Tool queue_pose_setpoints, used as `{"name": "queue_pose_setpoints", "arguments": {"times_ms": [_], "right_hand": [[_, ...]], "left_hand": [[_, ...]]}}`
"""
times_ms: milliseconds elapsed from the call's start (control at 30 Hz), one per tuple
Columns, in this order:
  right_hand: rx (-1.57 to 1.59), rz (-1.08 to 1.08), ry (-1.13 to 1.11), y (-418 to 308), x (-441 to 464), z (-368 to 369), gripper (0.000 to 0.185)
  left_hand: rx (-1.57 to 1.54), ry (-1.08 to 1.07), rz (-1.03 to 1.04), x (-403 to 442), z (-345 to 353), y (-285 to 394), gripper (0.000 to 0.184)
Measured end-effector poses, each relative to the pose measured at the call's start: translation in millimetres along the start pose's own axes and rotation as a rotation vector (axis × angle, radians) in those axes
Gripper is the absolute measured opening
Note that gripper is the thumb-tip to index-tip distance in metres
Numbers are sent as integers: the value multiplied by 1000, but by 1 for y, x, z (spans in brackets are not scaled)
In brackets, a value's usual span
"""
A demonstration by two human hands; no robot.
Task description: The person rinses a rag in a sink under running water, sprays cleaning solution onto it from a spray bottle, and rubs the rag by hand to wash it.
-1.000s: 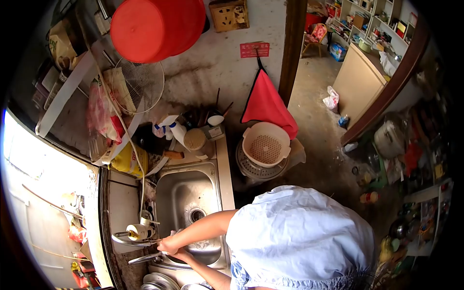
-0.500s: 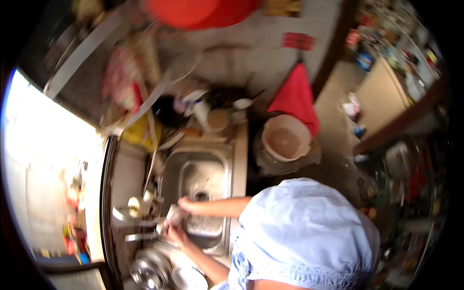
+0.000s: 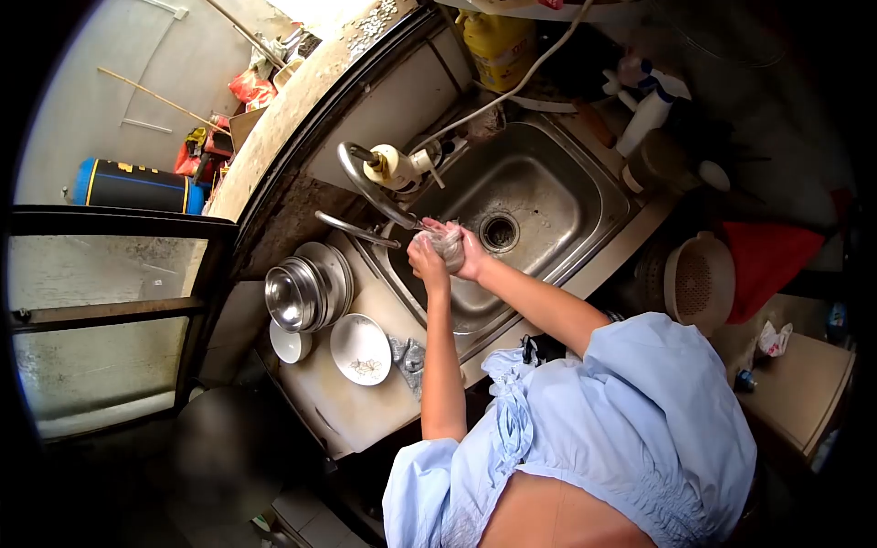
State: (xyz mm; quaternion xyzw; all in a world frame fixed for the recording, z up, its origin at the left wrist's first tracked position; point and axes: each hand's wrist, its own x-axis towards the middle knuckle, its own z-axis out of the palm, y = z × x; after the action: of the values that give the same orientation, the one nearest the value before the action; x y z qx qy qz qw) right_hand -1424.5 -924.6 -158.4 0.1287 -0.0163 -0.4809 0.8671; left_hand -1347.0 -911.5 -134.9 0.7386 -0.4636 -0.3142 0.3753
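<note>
My left hand (image 3: 427, 259) and my right hand (image 3: 472, 253) are together over the left part of the steel sink (image 3: 539, 183), both closed around a crumpled greyish cloth (image 3: 445, 247). The curved faucet (image 3: 365, 187) ends just above my fingers, and whether water runs from it is too small to tell. To the right of my hands is the round drain (image 3: 499, 232). A metal lever or pipe (image 3: 356, 228) reaches toward them from the left.
Stacked steel bowls (image 3: 294, 294), a white patterned bowl (image 3: 361, 349) and a small white bowl (image 3: 290, 343) stand on the counter left of the sink. A yellow jug (image 3: 498, 50) and a spray bottle (image 3: 650, 114) are behind it. A plastic basket (image 3: 699, 283) is at right.
The view has swung toward the left, bringing the bowls and the window frame into sight. My hands, apart half a second ago, have closed together around the cloth beneath the faucet.
</note>
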Motion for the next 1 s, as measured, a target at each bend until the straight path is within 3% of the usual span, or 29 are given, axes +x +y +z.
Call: {"name": "queue_pose_setpoints", "arguments": {"times_ms": [33,100,133,200,233,300,333,367,433,467,533,600,667,733,800,933,1000], "right_hand": [[-110,-7,93,4,1,2,43],[-161,16,235,9,-2,19,41],[-152,16,240,12,-1,22,41],[464,211,76,14,4,20,42],[472,206,78,10,7,12,42],[254,124,-309,1,21,-28,39],[135,77,-497,-5,23,-39,38],[136,63,-490,-9,19,-39,38],[-148,-28,-74,-13,13,-39,33],[-288,-72,136,-15,12,-37,33],[-513,-238,444,-14,17,-43,34],[-535,-266,471,-11,29,-58,34],[-588,-300,510,-10,40,-64,35],[-612,-311,529,-10,40,-62,35],[-1239,-439,727,-11,25,-8,32],[-1737,-438,668,-7,24,0,30],[-1682,-410,674,-1,20,-3,35]], "left_hand": [[210,260,256,-2,7,-6,40],[302,339,464,-3,7,6,38],[316,307,558,-4,7,13,37],[331,118,707,-10,9,26,35],[349,1,785,-13,9,32,34],[396,-184,846,-17,9,44,32],[413,-237,835,-17,10,47,31],[408,-247,806,-13,12,47,30],[283,-161,801,-4,24,37,19],[215,-132,701,1,29,31,17],[168,-40,604,6,35,29,21],[150,-80,457,8,37,38,27],[193,-65,450,14,36,38,31],[10,-117,336,18,33,37,32],[-130,-107,292,15,34,45,33],[-14,-52,151,23,20,20,33],[-592,-35,-160,15,18,23,30]]}}
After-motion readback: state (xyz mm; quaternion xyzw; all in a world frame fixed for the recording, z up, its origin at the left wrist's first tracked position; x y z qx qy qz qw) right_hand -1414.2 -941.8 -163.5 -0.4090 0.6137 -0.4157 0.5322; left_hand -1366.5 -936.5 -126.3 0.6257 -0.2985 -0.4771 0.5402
